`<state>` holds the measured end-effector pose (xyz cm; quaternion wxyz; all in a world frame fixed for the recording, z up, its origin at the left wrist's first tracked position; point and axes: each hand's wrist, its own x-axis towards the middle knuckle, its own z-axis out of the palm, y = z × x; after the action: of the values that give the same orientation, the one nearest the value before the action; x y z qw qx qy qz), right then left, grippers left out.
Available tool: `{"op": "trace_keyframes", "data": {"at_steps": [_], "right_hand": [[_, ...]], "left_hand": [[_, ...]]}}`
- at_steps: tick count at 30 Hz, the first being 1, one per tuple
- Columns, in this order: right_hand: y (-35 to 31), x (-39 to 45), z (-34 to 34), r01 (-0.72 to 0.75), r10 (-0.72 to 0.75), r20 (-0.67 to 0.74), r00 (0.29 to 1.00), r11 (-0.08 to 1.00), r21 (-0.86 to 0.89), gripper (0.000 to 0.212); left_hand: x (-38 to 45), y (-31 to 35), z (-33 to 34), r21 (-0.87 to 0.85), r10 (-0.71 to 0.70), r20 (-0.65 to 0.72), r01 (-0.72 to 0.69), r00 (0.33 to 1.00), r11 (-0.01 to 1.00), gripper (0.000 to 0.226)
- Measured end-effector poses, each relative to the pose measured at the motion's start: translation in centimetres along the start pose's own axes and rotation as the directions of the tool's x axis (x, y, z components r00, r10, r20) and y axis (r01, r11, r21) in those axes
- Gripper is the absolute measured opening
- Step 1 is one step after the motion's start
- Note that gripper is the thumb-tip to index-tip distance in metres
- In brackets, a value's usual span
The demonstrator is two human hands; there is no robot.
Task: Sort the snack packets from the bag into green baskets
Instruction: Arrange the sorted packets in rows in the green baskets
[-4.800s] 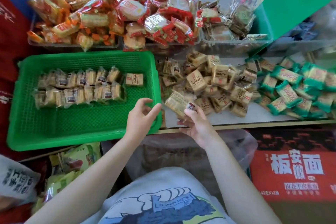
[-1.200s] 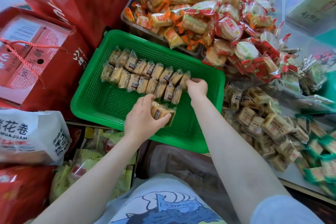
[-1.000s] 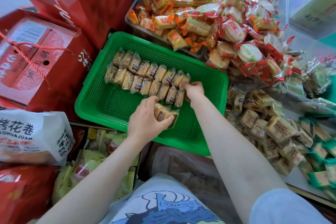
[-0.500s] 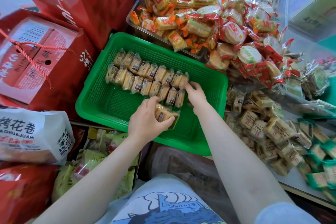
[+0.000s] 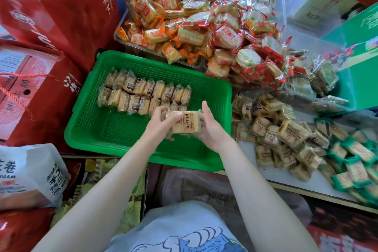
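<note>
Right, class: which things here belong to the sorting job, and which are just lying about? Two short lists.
Part of the job:
green basket
rows of tan packets in it
tan packet held by both hands, left hand and right hand
loose tan packets on the table

Lying about:
red gift boxes
white bag
green carton

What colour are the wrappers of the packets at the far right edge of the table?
Green with white labels, best seen in the head view, the only one.
</note>
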<state>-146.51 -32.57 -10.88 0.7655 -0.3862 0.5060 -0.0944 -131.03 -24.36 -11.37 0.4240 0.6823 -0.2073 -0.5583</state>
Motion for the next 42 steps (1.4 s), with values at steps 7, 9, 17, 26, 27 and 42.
{"op": "trace_keyframes", "data": {"at_steps": [7,9,17,26,27,42], "right_hand": [[-1.4,-1.7,-1.4,0.092,-0.089,0.114,0.989,0.995,-0.026,0.023],[-1.8,-1.4,-1.6,0.097,-0.096,0.017,0.995,0.995,-0.04,0.028],[-4.5,-0.6,-3.2,0.284,-0.297,-0.489,0.82,0.953,-0.102,0.035],[-4.0,-1.7,-8.2,0.354,-0.239,-0.564,0.791,0.929,0.104,0.029],[-3.5,-1.9,-8.7,0.36,-0.227,-0.55,0.804,0.922,0.145,0.035],[0.4,-1.1,-12.3,0.348,-0.022,-0.608,0.793,0.836,0.424,0.039]], "left_hand": [[2.1,2.5,2.9,0.075,0.043,0.162,-0.056,0.986,0.996,0.046],[3.0,2.7,3.6,0.146,0.096,0.094,-0.109,0.991,0.983,0.039],[6.4,-0.3,3.2,0.884,0.53,0.22,-0.397,0.819,0.247,0.037],[8.7,0.7,6.6,0.838,0.314,0.447,-0.515,0.837,0.179,0.071],[8.8,0.6,6.8,0.84,0.319,0.433,-0.506,0.843,0.197,0.07],[10.6,0.1,10.3,0.876,0.087,0.317,-0.326,0.945,0.355,0.055]]}}
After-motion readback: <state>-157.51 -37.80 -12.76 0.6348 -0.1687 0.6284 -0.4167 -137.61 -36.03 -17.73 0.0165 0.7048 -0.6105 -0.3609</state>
